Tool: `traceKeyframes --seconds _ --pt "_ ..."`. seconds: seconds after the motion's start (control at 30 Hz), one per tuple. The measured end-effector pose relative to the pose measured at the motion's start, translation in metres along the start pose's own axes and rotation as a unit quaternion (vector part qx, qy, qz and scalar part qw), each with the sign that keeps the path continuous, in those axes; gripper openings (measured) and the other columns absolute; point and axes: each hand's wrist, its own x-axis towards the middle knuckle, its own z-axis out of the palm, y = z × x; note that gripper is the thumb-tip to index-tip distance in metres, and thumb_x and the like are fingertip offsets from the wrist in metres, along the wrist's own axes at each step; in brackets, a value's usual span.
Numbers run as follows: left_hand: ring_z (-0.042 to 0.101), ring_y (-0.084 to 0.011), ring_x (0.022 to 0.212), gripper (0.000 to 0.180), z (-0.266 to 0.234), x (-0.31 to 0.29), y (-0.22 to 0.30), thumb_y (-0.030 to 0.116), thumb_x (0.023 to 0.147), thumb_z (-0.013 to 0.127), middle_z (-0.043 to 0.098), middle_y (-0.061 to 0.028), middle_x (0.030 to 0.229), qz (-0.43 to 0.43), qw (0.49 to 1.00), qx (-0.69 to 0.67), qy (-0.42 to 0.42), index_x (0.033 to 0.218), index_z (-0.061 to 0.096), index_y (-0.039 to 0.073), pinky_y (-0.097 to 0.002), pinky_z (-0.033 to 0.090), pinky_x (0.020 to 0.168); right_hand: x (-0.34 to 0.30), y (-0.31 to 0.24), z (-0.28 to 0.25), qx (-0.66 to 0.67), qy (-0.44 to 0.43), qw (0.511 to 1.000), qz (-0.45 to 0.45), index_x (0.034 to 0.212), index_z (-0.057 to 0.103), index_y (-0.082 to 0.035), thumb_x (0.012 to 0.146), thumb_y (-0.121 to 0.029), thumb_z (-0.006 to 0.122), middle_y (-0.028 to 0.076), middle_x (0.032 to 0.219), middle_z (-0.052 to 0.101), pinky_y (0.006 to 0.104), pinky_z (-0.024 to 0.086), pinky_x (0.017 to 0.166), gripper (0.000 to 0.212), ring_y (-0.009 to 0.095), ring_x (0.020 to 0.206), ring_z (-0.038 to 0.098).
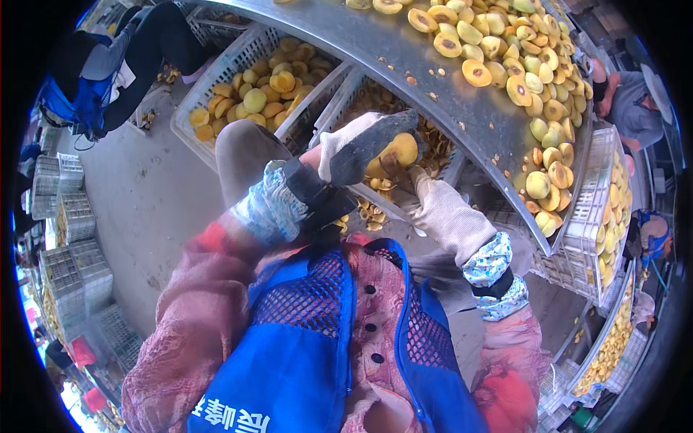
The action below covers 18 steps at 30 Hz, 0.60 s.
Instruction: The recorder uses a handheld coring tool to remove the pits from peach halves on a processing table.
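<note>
In front of me, my left hand [361,150], in a pale glove with a dark grey palm, is closed round a halved yellow peach [401,149]. My right hand [446,211], in a whitish knit glove, grips a tool with a brownish blade [394,170]; its handle is hidden in the fist. The blade lies against the cut fruit. Both hands are over a white crate [328,119] containing peach scraps, at the edge of the metal table [375,59]. More peach scraps [369,214] lie below the hands.
Many halved peaches [498,72] are piled on the table. A white crate [189,123] of peach halves stands left, another filled crate [581,216] right. Stacked crates [79,270] line the far left. Other people [148,50] sit nearby, one beyond the table's right side [635,108].
</note>
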Motion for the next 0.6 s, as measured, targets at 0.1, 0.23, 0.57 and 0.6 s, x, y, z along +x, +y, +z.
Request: traceKeyframes --seconds 0.1,0.23,0.57,0.6 --pt "0.064 -0.0227 0.089 0.051 0.0 0.005 -0.019 0.018 0.075 0.07 0.065 -0.0154 0.098 -0.046 0.997 0.0 -0.056 0.118 0.054 -0.004 -0.0338 0.051 0.081 -0.004 -0.011 -0.017 0.132 -0.048 0.989 0.035 0.122 0.051 -0.001 0.097 -0.036 0.053 0.006 0.072 0.059 0.0288 0.042 0.048 0.043 0.015 0.052 0.053" --pt "0.063 -0.0226 0.089 0.054 0.001 0.017 -0.011 0.019 0.074 0.07 0.065 -0.0161 0.099 -0.116 0.983 -0.003 -0.141 0.12 0.054 -0.004 -0.034 0.051 0.081 -0.018 -0.019 -0.032 0.45 -0.152 0.875 0.091 0.111 0.058 -0.002 0.097 -0.038 0.054 -0.003 0.062 0.05 0.0215 0.033 0.037 0.04 0.005 0.043 0.043" --pt "0.06 -0.0243 0.101 0.071 0.024 0.013 -0.007 0.019 0.077 0.077 0.059 -0.0181 0.117 -0.18 0.971 -0.132 0.087 0.134 0.043 -0.004 -0.0356 0.049 0.091 -0.024 -0.004 0.005 0.798 -0.104 0.59 0.062 0.099 0.059 -0.004 0.098 -0.041 0.053 -0.003 0.056 0.046 0.0169 0.028 0.031 0.038 0.004 0.035 0.035" --pt "0.059 -0.024 0.105 0.078 0.028 0.005 -0.016 0.016 0.074 0.08 0.056 -0.0188 0.123 -0.152 0.983 -0.053 0.092 0.137 0.039 -0.004 -0.0358 0.047 0.094 -0.021 -0.001 0.01 0.799 -0.105 0.589 0.061 0.099 0.059 -0.004 0.098 -0.041 0.053 -0.003 0.056 0.046 0.0169 0.028 0.031 0.038 0.004 0.035 0.035"
